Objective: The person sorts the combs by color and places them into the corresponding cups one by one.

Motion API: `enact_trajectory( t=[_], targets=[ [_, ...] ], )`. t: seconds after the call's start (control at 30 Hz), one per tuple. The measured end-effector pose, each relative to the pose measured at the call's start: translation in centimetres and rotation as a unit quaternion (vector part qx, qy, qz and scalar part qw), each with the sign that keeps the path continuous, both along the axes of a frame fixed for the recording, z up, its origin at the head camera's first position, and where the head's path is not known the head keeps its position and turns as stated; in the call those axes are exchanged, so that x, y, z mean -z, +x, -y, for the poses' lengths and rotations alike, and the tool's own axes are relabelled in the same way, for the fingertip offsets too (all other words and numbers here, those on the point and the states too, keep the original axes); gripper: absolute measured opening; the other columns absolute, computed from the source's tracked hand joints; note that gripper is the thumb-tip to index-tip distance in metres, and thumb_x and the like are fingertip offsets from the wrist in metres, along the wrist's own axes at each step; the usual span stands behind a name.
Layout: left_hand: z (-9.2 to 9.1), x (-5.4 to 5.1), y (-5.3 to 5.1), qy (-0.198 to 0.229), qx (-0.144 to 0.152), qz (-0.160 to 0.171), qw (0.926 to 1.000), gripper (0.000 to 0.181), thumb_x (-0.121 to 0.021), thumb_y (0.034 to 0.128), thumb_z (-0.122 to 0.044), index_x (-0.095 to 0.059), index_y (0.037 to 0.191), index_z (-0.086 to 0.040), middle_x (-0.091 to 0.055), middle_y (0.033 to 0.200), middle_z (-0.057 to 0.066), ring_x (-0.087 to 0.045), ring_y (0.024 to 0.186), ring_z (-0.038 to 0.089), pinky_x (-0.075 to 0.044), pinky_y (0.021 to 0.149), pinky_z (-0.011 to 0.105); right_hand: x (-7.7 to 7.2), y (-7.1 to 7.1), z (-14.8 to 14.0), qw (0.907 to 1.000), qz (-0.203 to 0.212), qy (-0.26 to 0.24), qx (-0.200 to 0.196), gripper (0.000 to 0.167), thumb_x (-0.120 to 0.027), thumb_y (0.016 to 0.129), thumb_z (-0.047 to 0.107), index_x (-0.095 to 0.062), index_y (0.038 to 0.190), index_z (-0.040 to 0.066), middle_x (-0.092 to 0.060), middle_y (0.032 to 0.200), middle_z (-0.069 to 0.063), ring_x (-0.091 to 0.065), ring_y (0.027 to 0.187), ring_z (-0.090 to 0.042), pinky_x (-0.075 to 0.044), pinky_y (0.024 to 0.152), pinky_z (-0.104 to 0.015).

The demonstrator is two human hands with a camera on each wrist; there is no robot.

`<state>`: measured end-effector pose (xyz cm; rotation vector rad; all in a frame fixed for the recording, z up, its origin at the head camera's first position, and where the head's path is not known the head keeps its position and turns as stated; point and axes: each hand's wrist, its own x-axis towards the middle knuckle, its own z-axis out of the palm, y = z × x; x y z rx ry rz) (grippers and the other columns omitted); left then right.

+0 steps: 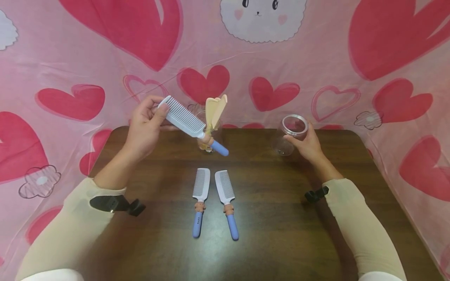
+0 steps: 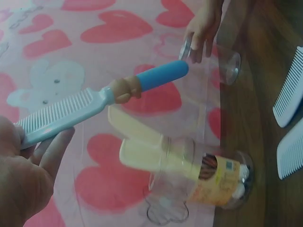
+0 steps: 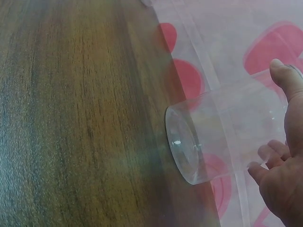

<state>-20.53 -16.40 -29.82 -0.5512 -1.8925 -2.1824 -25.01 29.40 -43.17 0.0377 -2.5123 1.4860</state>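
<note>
My left hand (image 1: 145, 127) pinches a comb (image 1: 184, 119) by the end of its pale toothed head. The comb's blue handle (image 2: 163, 75) points down to the right in the head view, in front of a clear jar. That jar (image 2: 182, 184) stands on the table with cream-coloured combs or paddles (image 1: 215, 109) sticking out of its top. At the right, my right hand (image 1: 308, 142) grips a second clear jar (image 3: 227, 130) near its rim, thumb on one side and fingers on the other. No contents show inside this jar.
Two more blue-handled combs lie side by side on the brown table (image 1: 274, 218), a left comb (image 1: 199, 203) and a right comb (image 1: 227, 205). A pink cloth with red hearts (image 1: 204, 84) hangs behind the table. Dark wrist straps (image 1: 109, 203) sit over the sleeves.
</note>
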Motion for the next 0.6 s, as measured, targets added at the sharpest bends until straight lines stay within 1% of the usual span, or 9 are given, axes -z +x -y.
enact_trajectory(
  t=[0.13, 0.2, 0.3, 0.4, 0.5, 0.6],
  targets=[
    [-2.0, -0.6, -0.7, 0.009, 0.006, -0.015, 0.9998, 0.012, -0.050, 0.1040, 0.002, -0.059, 0.110, -0.005, -0.073, 0.099, 0.006, -0.075, 0.085, 0.017, -0.062, 0.070, 0.031, 0.0, 0.1, 0.0, 1.0000, 0.002, 0.002, -0.002, 0.087, -0.084, 0.086, 0.019, -0.032, 0.154, 0.002, -0.048, 0.145, -0.024, -0.042, 0.138, -0.038, -0.027, 0.119, -0.053],
    [-3.2, -1.0, -1.0, 0.024, 0.012, -0.013, 0.9995, 0.011, -0.050, 0.1046, 0.001, -0.058, 0.108, -0.006, -0.073, 0.097, 0.007, -0.075, 0.083, 0.017, -0.062, 0.070, 0.032, 0.0, 0.1, 0.0, 1.0000, 0.000, 0.003, -0.002, 0.087, -0.084, 0.086, 0.018, -0.032, 0.153, 0.001, -0.048, 0.145, -0.025, -0.042, 0.138, -0.038, -0.027, 0.119, -0.053],
    [-4.9, -1.4, -1.7, 0.043, 0.013, -0.011, 0.9989, 0.011, -0.049, 0.1050, 0.000, -0.058, 0.107, -0.007, -0.073, 0.094, 0.006, -0.075, 0.080, 0.016, -0.062, 0.070, 0.032, 0.0, 0.0, 0.0, 1.0000, -0.003, 0.004, -0.002, 0.086, -0.084, 0.086, 0.018, -0.032, 0.153, 0.000, -0.049, 0.144, -0.025, -0.042, 0.137, -0.038, -0.028, 0.119, -0.053],
    [-6.4, -1.7, -2.4, 0.050, 0.014, -0.016, 0.9985, 0.009, -0.049, 0.1053, -0.001, -0.057, 0.107, -0.005, -0.072, 0.093, 0.007, -0.075, 0.079, 0.017, -0.063, 0.071, 0.034, 0.1, 0.0, -0.1, 1.0000, -0.005, 0.006, -0.001, 0.086, -0.084, 0.085, 0.017, -0.033, 0.152, -0.001, -0.049, 0.144, -0.025, -0.042, 0.137, -0.039, -0.028, 0.119, -0.053],
    [-7.7, -1.9, -3.2, 0.054, 0.012, -0.022, 0.9982, 0.007, -0.049, 0.1052, -0.001, -0.056, 0.108, -0.002, -0.072, 0.097, 0.014, -0.075, 0.080, 0.019, -0.063, 0.072, 0.037, 0.1, -0.1, -0.2, 1.0000, -0.004, 0.005, -0.004, 0.086, -0.084, 0.086, 0.017, -0.033, 0.153, -0.001, -0.048, 0.144, -0.025, -0.042, 0.138, -0.039, -0.027, 0.119, -0.053],
    [-9.0, -2.1, -4.1, 0.062, 0.012, -0.016, 0.9979, 0.007, -0.050, 0.1053, -0.003, -0.055, 0.110, 0.000, -0.070, 0.101, 0.021, -0.075, 0.083, 0.021, -0.063, 0.074, 0.040, 0.1, -0.1, -0.2, 1.0000, -0.002, 0.007, -0.003, 0.087, -0.084, 0.086, 0.019, -0.032, 0.153, 0.000, -0.048, 0.145, -0.025, -0.041, 0.138, -0.039, -0.027, 0.119, -0.053]
  ],
)
